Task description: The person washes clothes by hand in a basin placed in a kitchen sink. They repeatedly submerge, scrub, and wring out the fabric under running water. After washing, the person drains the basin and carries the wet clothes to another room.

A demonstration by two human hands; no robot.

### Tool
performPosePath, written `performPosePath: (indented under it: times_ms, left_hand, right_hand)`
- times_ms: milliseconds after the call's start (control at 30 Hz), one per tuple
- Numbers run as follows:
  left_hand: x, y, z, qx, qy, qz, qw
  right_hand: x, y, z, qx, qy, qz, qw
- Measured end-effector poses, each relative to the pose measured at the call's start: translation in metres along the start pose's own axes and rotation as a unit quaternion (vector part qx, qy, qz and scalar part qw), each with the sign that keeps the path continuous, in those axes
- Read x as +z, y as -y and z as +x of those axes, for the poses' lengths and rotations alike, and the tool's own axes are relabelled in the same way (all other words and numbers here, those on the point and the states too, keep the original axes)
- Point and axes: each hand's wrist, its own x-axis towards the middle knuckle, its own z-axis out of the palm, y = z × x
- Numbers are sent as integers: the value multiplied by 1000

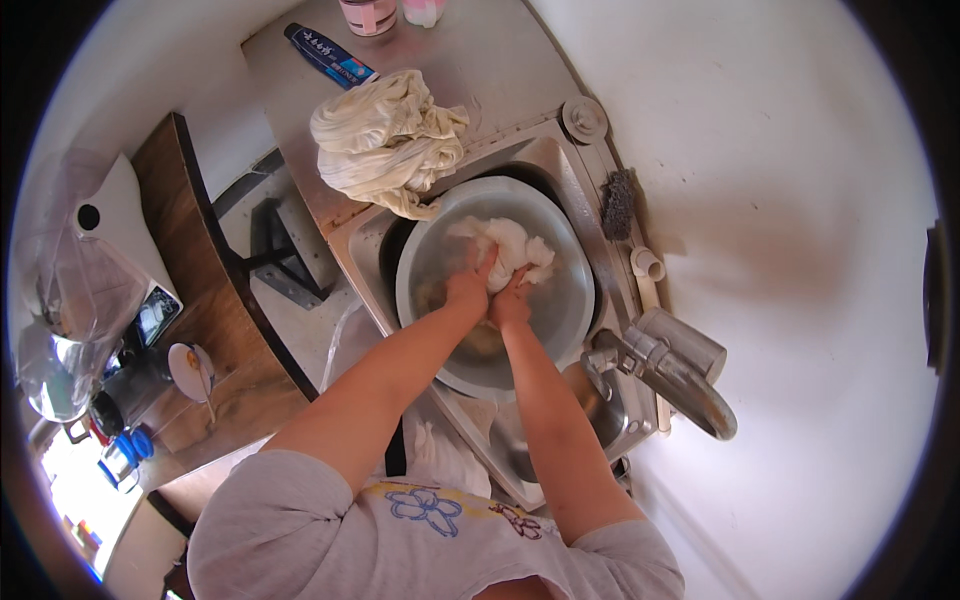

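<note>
Both my arms reach into a large grey basin point(413, 345) of cloudy water that sits in the steel sink. My left hand point(468, 288) and my right hand point(511, 300) are close together, gripping a bunched white cloth point(508, 243). Part of the cloth rises above the water and part lies under it. My fingers are wrapped into its folds and partly hidden by it. On the counter just beyond the basin rests a wrung, crumpled cream cloth point(385, 135), one end hanging over the sink's edge toward the basin.
A metal faucet point(680, 375) stands right of the basin. Along the wall lie a dark scouring pad point(618, 203) and a round lid point(584, 119). A blue tube point(330, 55) and a pink jar point(369, 15) are at the back. To the left, a wooden table point(215, 330) holds a bowl point(190, 370).
</note>
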Motion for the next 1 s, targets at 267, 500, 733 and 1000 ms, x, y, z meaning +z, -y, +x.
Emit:
performPosePath:
  times_ms: [267,500,733,1000]
  left_hand:
    - [35,36,48,97,-73,-49,991]
    - [-90,-1,-39,-87,236,-553,794]
    - [-53,14,-1,-7,123,-770,626]
    - [-85,-2,-55,60,355,-874,327]
  right_hand:
    - [8,-7,-8,-57,-197,32,978]
    - [-111,17,-69,-43,-100,687,719]
    - [-217,103,-193,-238,-100,559,788]
    - [-164,89,-137,-291,-288,38,911]
